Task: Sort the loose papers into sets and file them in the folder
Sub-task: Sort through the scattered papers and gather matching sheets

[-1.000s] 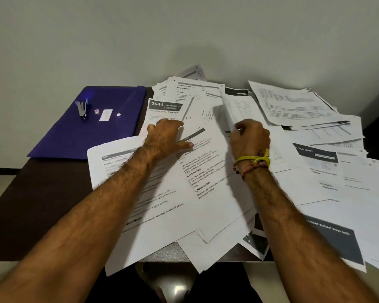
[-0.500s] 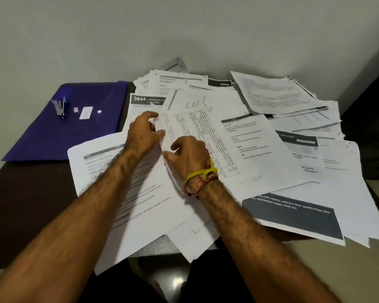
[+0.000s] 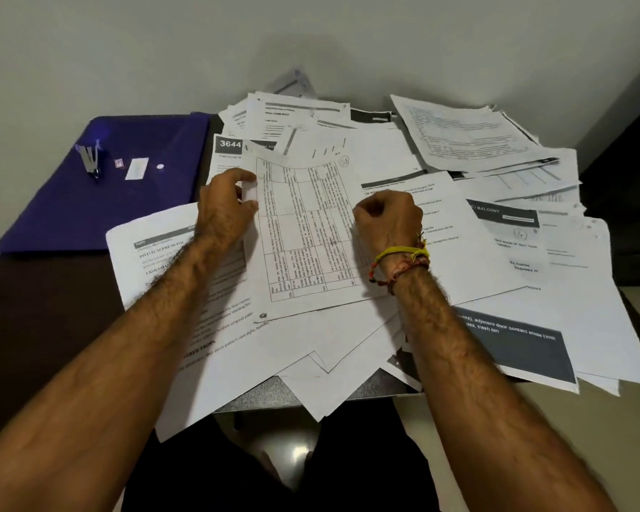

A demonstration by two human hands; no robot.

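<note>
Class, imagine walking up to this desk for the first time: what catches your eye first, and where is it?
First, the sprawling heap of loose papers covering the table's middle and right. At its centre, the left hand and right hand hold the opposite edges of a table-printed sheet. At far left lies a purple folder with a stapler on it.

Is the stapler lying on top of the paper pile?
No, the stapler sits on the purple folder, left of the papers.
</note>
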